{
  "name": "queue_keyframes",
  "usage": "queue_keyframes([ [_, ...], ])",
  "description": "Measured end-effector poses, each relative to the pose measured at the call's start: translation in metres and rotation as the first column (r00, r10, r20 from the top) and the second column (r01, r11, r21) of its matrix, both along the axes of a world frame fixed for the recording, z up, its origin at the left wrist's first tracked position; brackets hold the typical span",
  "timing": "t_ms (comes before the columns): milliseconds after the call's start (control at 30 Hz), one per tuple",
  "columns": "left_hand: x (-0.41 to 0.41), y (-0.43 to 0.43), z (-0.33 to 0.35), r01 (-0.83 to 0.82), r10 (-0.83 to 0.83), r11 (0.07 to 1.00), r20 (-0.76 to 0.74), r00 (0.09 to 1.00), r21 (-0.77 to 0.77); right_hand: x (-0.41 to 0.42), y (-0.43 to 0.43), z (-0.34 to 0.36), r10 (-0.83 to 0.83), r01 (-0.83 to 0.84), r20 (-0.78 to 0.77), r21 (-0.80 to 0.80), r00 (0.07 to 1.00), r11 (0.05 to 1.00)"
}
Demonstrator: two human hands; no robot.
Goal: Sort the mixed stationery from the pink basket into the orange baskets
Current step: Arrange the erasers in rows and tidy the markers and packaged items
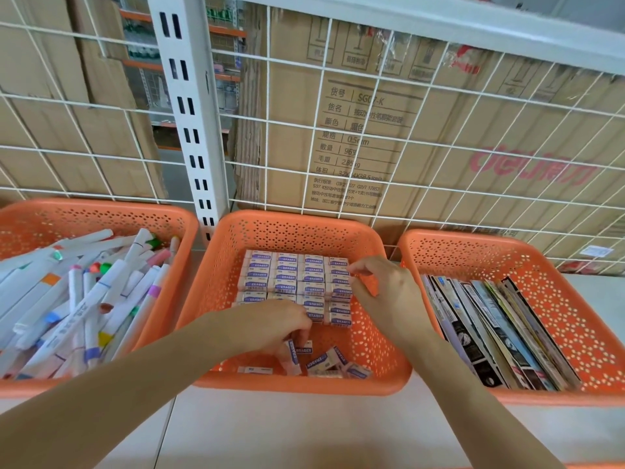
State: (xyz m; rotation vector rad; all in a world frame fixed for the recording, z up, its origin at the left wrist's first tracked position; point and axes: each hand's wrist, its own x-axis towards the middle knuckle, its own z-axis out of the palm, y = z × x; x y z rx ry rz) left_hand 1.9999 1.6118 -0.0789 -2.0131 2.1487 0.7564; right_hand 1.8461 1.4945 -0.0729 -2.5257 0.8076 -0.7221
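Three orange baskets stand in a row on the shelf. The middle basket [304, 228] holds white erasers with purple labels [287, 275] stacked in neat rows at the back, and several loose erasers [324, 362] lie at its front. My left hand [274, 324] reaches into the front of this basket, its fingers curled round a loose eraser [292, 355]. My right hand [382, 292] rests against the right edge of the stacked rows, fingertips touching the erasers. The pink basket is out of view.
The left orange basket [101, 211] is full of marker pens [94, 292]. The right orange basket [507, 252] holds notebooks standing on edge [490, 330]. A white wire grid [338, 137] with cardboard boxes behind it backs the shelf. Pale shelf surface [304, 431] lies in front.
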Motion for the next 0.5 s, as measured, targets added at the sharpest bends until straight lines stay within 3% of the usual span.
queue_keyframes([
  [167, 0.01, 0.003, 0.0, -0.078, 0.074, 0.997, -0.141, 0.987, -0.024, -0.001, 0.004, 0.006, 0.036, -0.036, 0.001, -0.029, 0.999, 0.999],
  [267, 0.022, 0.013, 0.013, -0.214, 0.189, 0.975, -0.277, 0.942, -0.06, 0.004, 0.011, 0.015, 0.22, -0.218, -0.179, 0.031, 0.959, 0.975],
  [367, 0.034, 0.019, 0.023, -0.305, 0.264, 0.952, -0.406, 0.875, -0.038, 0.02, 0.023, 0.019, 0.394, -0.382, -0.539, 0.14, 0.744, 0.914],
  [500, 0.041, 0.024, 0.021, -0.343, 0.284, 0.937, -0.43, 0.857, -0.066, 0.043, 0.036, 0.01, 0.39, -0.409, -0.728, 0.164, 0.564, 0.898],
])
